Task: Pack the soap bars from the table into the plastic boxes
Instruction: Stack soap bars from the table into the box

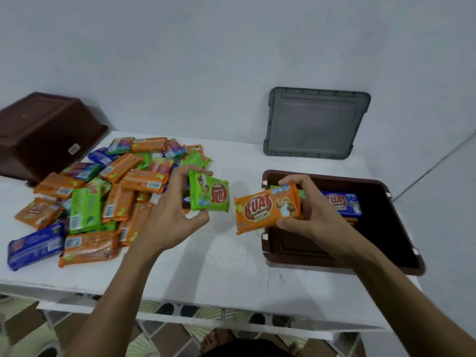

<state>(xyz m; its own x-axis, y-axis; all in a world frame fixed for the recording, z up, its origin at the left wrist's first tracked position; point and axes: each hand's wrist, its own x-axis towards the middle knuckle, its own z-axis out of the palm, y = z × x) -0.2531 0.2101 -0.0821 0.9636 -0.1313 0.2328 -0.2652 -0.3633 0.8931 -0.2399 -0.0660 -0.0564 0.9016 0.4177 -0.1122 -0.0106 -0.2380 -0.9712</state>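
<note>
"Starting nearest, what did the person's arms reach over?"

"The white table (219, 266), with patterned floor tiles (164, 338) showing below its near edge."

"And the hands?"

"The left hand (175, 204) had fingers and thumb curled round a green soap bar (210, 193), lifted clear of the table just right of the pile. The right hand (309, 212) pinched an orange soap bar (265, 208) by its right end, thumb below and fingers above, over the left rim of the open brown box (291, 253). A strip of green wrapper (283, 188) showed behind the orange one. Whether that hand gripped it too could not be told."

"Was anything in the box?"

"A blue soap bar (342, 202) lay inside, toward the far wall and partly hidden by the right hand."

"Where were the rest?"

"A loose pile of soap bars (103, 191), orange, green and blue, covered the left of the table, well apart from the open box."

"And farther back?"

"A second brown box (43, 135) sat upside down at the far left. A grey lid (315, 123) leaned against the wall behind the open box."
</note>
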